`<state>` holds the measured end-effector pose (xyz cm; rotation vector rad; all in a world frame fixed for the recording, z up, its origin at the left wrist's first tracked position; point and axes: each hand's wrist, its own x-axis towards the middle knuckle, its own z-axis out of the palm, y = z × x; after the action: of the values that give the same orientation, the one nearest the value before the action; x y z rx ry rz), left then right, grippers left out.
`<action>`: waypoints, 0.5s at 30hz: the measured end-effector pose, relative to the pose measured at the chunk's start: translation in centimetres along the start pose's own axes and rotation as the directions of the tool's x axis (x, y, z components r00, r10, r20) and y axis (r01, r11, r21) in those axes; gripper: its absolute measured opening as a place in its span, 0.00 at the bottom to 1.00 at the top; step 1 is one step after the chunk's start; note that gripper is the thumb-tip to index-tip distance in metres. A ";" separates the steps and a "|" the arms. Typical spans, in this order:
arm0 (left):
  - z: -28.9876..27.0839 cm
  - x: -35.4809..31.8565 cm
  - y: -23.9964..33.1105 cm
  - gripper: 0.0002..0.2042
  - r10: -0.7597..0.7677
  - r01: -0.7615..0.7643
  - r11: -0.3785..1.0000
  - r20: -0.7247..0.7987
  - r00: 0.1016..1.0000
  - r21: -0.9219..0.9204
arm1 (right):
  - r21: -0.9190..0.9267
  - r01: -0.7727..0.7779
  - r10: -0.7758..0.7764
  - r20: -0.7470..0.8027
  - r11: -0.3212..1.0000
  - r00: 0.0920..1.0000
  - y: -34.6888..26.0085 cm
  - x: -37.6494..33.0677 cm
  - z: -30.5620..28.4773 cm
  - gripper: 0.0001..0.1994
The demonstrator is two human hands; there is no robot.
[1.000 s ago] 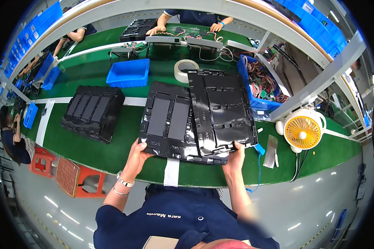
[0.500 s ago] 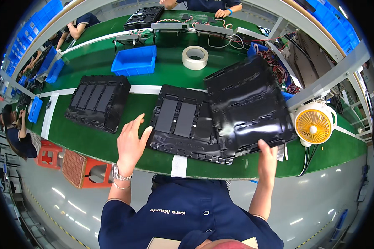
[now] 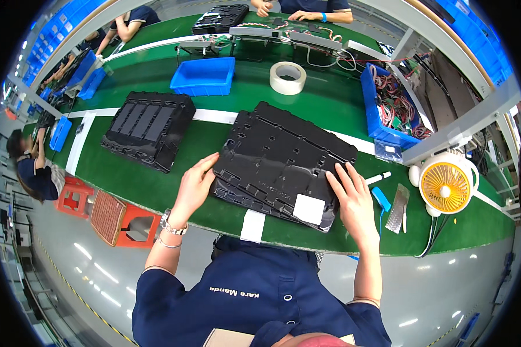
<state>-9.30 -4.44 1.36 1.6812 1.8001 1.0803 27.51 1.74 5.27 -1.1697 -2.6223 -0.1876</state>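
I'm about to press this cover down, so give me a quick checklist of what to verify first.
1. Black cover lies on top of the tray beneath: ok.
2. Left hand at the cover's left edge: ok.
3. Right hand flat on the cover's right corner: ok.
4. Edges line up all round: cannot tell; the far side is too bent by the lens.
5. White label uncovered: ok.
6. Marker pen lies clear of the cover, on the green table: ok.
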 end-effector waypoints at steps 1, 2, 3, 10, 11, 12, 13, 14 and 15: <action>0.1 -0.3 -0.1 0.17 0.001 -0.001 1.000 -0.002 1.000 0.025 | 0.007 -0.009 0.009 -0.005 1.000 1.000 -0.1 -0.2 0.0 0.29; 0.2 -0.3 -0.1 0.17 0.026 -0.026 0.995 -0.007 1.000 0.093 | 0.014 -0.024 0.024 -0.007 1.000 1.000 -0.2 -0.4 0.1 0.29; 0.1 -0.4 0.3 0.17 0.034 -0.032 0.989 -0.009 0.999 0.145 | 0.020 -0.024 0.024 -0.017 1.000 1.000 -0.2 -0.4 0.4 0.29; -1.2 0.3 2.3 0.15 -0.120 0.115 0.987 -0.040 0.992 -0.112 | 0.076 -0.052 0.059 -0.094 0.996 0.994 -0.1 -0.6 2.0 0.29; -1.6 0.2 3.0 0.15 -0.282 0.278 0.915 0.029 0.959 -0.292 | 0.077 -0.043 0.052 -0.112 0.996 0.992 -0.2 -0.6 2.3 0.29; -1.5 0.2 2.9 0.17 -0.300 0.300 0.850 0.071 0.951 -0.432 | 0.079 -0.036 0.046 -0.131 0.996 0.990 -0.2 -0.5 2.5 0.29; -1.6 0.2 2.7 0.18 -0.317 0.323 0.763 0.112 0.942 -0.559 | 0.080 -0.030 0.041 -0.150 0.996 0.988 -0.2 -0.4 2.8 0.29; -1.2 0.5 3.1 0.19 -0.341 0.354 0.694 0.147 0.928 -0.627 | 0.069 -0.014 0.026 -0.175 0.997 0.984 -0.1 -0.3 3.0 0.28; -0.8 0.7 3.6 0.20 -0.361 0.382 0.617 0.184 0.914 -0.688 | 0.098 0.010 0.009 -0.195 0.995 0.981 -0.1 -0.3 3.2 0.28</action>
<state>-7.83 -4.09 4.81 0.7929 1.3348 1.3125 27.04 2.19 2.10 -1.0611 -2.4322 -0.1626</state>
